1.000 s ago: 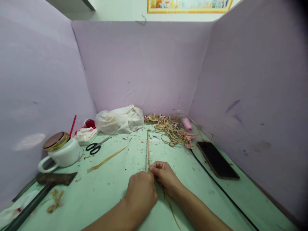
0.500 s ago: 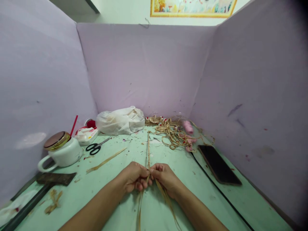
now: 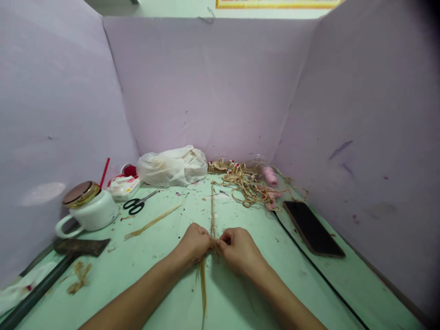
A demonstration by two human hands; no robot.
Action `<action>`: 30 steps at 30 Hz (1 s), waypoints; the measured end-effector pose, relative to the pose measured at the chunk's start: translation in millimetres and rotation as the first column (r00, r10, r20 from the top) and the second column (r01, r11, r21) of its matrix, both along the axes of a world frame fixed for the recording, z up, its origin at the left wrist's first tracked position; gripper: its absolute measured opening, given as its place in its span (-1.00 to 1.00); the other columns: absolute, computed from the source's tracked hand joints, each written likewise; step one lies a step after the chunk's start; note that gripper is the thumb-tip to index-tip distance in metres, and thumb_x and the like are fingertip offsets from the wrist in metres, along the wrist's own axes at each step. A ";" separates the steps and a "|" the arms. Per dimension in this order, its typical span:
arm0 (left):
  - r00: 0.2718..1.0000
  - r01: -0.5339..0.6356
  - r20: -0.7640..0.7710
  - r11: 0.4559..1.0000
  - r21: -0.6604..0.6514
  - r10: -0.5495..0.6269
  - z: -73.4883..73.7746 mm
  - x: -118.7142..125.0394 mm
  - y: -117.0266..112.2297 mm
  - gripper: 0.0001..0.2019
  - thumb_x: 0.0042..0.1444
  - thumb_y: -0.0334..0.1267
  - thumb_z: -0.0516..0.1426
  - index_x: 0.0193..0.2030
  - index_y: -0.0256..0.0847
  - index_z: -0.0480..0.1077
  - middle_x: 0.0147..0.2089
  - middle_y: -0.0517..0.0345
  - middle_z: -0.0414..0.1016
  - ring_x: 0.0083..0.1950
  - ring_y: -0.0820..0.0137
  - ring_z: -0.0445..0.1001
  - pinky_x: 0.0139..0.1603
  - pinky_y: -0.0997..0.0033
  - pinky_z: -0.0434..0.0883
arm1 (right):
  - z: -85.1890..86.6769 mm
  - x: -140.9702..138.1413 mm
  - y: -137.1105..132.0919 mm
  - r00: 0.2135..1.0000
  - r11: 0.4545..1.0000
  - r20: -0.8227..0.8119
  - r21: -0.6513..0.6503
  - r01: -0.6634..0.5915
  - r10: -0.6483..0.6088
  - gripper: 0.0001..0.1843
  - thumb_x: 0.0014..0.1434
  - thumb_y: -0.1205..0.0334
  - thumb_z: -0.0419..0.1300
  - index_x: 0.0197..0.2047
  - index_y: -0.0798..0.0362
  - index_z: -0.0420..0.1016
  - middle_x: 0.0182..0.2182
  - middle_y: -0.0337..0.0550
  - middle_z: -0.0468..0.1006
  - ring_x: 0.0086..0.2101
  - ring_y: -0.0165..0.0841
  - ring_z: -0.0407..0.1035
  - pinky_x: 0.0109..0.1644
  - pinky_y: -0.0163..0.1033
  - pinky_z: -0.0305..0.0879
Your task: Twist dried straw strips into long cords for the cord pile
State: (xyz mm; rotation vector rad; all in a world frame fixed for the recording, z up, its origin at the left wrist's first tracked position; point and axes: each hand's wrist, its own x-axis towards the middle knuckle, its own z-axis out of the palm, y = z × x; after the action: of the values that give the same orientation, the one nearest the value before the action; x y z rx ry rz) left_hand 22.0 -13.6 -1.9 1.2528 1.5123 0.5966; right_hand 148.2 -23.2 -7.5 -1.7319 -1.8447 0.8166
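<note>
A thin tan braid (image 3: 213,206) of dry plant fibre runs down the middle of the green table from its far end to my fingers. My left hand (image 3: 196,242) is closed around the braid's near end. Loose flat fibre strands (image 3: 203,286) hang below it towards me. Right beside it, my right hand (image 3: 237,247) pinches at the same spot with thumb and forefinger, its back raised. The strands on the right side are hidden or blurred under that hand.
Left are a hammer (image 3: 80,247), a lidded white mug (image 3: 94,213), scissors (image 3: 137,205) and a loose fibre strip (image 3: 153,223). Behind stand a white plastic bag (image 3: 173,167) and a heap of braided cord (image 3: 245,183) with pink thread (image 3: 270,175). Right lie a phone (image 3: 312,229) and black cable (image 3: 316,268).
My right hand has turned over the braid's end, and the strands that trailed beneath it no longer show clearly. My left hand has closed more tightly. The camera has tilted slightly down.
</note>
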 end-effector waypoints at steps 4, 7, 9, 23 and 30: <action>0.999 -0.035 0.027 0.997 -0.063 0.037 2.5 -1.8 -1.0 -0.82 -0.31 -0.44 0.02 -0.81 -0.23 0.11 -0.88 0.31 -0.01 -0.84 0.58 -0.04 -0.79 0.53 -0.14 | -0.2 -4.2 -5.1 0.998 0.997 -0.044 -0.062 -0.043 0.041 -0.86 -0.16 0.31 0.09 -0.61 0.13 0.45 -0.66 -0.15 0.44 -0.61 -0.44 0.20 -0.56 -0.36 -0.05; 0.995 -0.016 0.091 0.995 -0.102 0.026 4.5 -7.0 -0.7 -0.87 -0.31 -0.40 0.02 -0.78 -0.26 0.18 -0.84 0.27 0.08 -0.82 0.59 -0.01 -0.79 0.55 -0.14 | 3.2 -8.2 -13.9 0.995 0.996 -0.027 0.017 -0.093 0.094 -0.83 -0.13 0.31 0.07 -0.59 0.13 0.47 -0.65 -0.16 0.45 -0.61 -0.46 0.20 -0.55 -0.37 -0.04; 0.991 0.025 0.135 0.995 -0.094 -0.012 4.7 -11.2 0.9 -0.91 -0.32 -0.37 0.05 -0.74 -0.28 0.23 -0.81 0.27 0.13 -0.82 0.60 0.01 -0.80 0.56 -0.14 | 6.2 -8.7 -17.8 0.990 0.989 -0.020 0.051 -0.136 0.137 -0.81 -0.10 0.30 0.06 -0.58 0.13 0.48 -0.66 -0.17 0.44 -0.61 -0.47 0.19 -0.55 -0.37 -0.05; 0.954 0.157 0.265 0.986 -0.057 -0.137 3.8 -20.9 7.1 -0.94 -0.39 -0.35 0.07 -0.72 -0.28 0.24 -0.81 0.31 0.14 -0.83 0.63 -0.01 -0.81 0.58 -0.19 | 5.0 -10.8 0.3 0.705 0.884 -0.686 -0.426 -0.192 -0.178 -0.84 -0.10 0.22 0.12 -0.51 0.16 0.32 -0.62 -0.16 0.42 -0.59 -0.46 0.29 -0.42 -0.32 0.24; 0.952 0.158 0.275 0.985 -0.073 -0.133 7.7 -23.1 7.5 -0.93 -0.40 -0.34 0.10 -0.68 -0.28 0.27 -0.80 0.32 0.16 -0.83 0.63 -0.01 -0.82 0.58 -0.19 | -5.2 -2.0 7.8 0.839 0.974 -0.534 -0.227 -0.021 -0.106 -0.82 -0.15 0.28 0.13 -0.41 0.16 0.44 -0.50 -0.13 0.50 -0.52 -0.43 0.31 -0.55 -0.40 0.14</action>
State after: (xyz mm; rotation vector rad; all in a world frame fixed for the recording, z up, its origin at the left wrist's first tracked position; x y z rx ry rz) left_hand -1.1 -6.1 5.8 1.1488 1.1973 0.5664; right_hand 146.3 -15.4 -12.7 -1.4472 -1.3607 1.3794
